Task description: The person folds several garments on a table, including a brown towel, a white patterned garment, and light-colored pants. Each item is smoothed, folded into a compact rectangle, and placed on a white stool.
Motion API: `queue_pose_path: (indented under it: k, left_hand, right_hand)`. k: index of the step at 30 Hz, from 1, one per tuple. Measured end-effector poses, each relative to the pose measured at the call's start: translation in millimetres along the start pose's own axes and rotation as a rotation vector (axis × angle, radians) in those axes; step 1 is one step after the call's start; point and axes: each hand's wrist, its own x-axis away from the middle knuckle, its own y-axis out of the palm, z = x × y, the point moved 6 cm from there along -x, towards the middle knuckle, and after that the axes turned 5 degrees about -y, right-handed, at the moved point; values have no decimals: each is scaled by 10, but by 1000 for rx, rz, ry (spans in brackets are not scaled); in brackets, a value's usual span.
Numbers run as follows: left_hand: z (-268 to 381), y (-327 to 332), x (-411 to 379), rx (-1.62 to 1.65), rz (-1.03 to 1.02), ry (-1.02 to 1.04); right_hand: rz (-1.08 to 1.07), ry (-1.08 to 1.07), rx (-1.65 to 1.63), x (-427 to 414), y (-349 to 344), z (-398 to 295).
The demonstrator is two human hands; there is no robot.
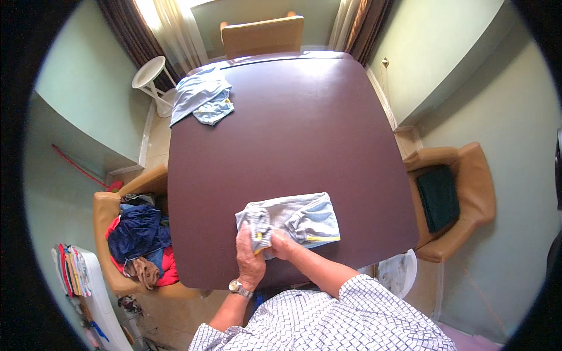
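A light grey and pale blue garment [303, 208] with yellow edging lies spread near the front of the dark brown table. My left hand [250, 256], with a watch on the wrist, grips its near left end, where a printed patch with a yellow mark is bunched up. Close beside it, my right hand [283, 245] has its fingers in the same bunched cloth, and the fabric hides the fingertips. The garment's right part rests on the tabletop, with a crumpled fold in its middle.
Pale blue clothing [202, 94] hangs slightly over the far left corner of the table [290, 145]. At left, a tan armchair [105, 245] holds a pile of clothes [136, 232]. Another armchair [476, 197] with a dark cushion stands right. A white stand [149, 72] is beyond.
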Motion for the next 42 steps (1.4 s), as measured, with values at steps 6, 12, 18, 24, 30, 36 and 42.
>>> queue_pose_path:
  k: [6,12,18,24,30,36,42]
  left_hand:
    - [-177,452,109,-286,-237,175]
    - [-92,605,92,-410,-361,187]
    - [277,372,-158,-337,-402,134]
    - [18,943,-329,-475,-350,222]
    - [-148,1116,-249,-484,-322,183]
    - [-86,849,-300,-363,-314,166]
    - [-360,-134,-279,-195,-68,-202]
  right_hand:
    - [463,701,-849,583,-289,-56]
    - [328,501,144,737,-600,-632]
    - [395,6,898,389,-812,-1149]
    - [292,-40,1189,231,-826,-268]
    - [272,-5,1213,295,-818,7]
    - [342,-73,1132,281,-870,-189]
    - [609,132,1056,621,-1571,-676]
